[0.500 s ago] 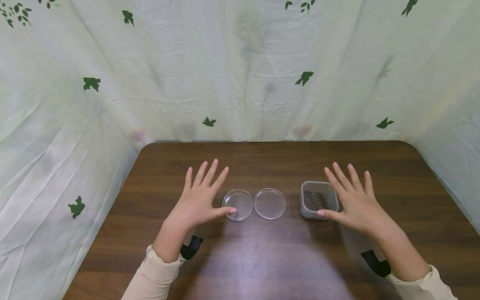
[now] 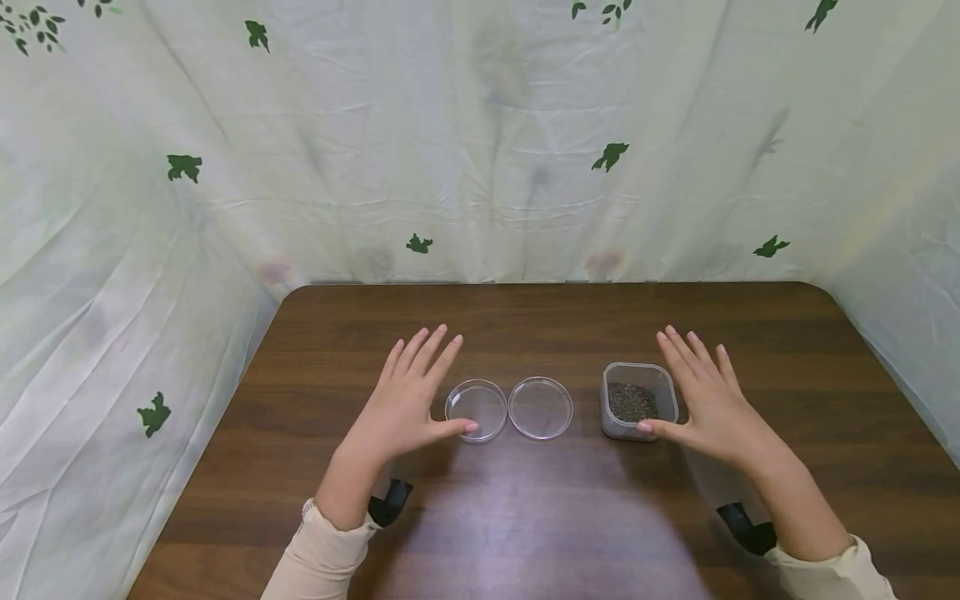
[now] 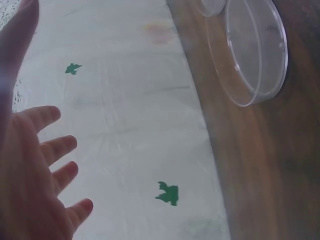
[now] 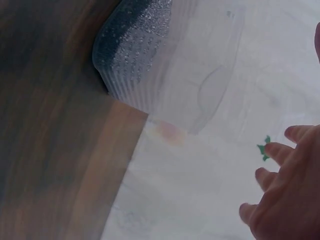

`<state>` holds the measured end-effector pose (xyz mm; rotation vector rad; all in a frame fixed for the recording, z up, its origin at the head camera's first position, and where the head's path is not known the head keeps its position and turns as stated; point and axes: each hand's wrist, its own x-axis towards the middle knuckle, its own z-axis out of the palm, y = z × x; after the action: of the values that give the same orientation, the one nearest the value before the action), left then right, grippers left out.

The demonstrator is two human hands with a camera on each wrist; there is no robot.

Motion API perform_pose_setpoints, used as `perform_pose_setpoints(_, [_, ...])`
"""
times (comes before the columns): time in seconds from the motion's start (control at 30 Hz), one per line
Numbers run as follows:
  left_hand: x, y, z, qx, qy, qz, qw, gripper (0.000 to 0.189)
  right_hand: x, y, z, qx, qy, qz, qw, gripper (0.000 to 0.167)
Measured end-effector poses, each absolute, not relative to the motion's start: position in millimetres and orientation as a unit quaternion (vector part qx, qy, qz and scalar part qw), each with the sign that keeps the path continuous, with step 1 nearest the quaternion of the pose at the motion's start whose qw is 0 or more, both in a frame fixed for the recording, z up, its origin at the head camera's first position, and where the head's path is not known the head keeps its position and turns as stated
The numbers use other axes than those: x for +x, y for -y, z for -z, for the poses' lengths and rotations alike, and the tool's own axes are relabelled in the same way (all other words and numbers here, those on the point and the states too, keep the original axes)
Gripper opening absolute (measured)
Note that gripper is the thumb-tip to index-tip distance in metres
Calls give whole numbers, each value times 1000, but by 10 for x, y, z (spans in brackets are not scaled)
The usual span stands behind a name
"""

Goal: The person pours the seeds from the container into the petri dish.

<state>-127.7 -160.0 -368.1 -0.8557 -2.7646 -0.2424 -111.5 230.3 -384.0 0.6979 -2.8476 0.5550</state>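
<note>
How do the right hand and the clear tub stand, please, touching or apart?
Apart. The right wrist view shows pale cloth between the right hand and the clear tub; in the head view they merely overlap.

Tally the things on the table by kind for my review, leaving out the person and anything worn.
Clear round dishes: 2
Square plastic tub, holding dark grains too fine to count: 1
Total: 3
</note>
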Motion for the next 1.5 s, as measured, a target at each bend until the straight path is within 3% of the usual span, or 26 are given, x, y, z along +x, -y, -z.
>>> perform_pose_setpoints(0.73, [-1240,1598,3989,-293,926,179,155,106,-1141,-2340,4116,254,914,-290,129,114])
perform_pose_setpoints(1.07, [-1202,1567,4138,-259,930,213,149,108,-1094,-2346,4210,177,911,-365,67,111])
perform_pose_setpoints(1.5, [-1127,1565,4357,-219,931,256,137,106,-1087,-2345,4343,136,911,-387,51,109])
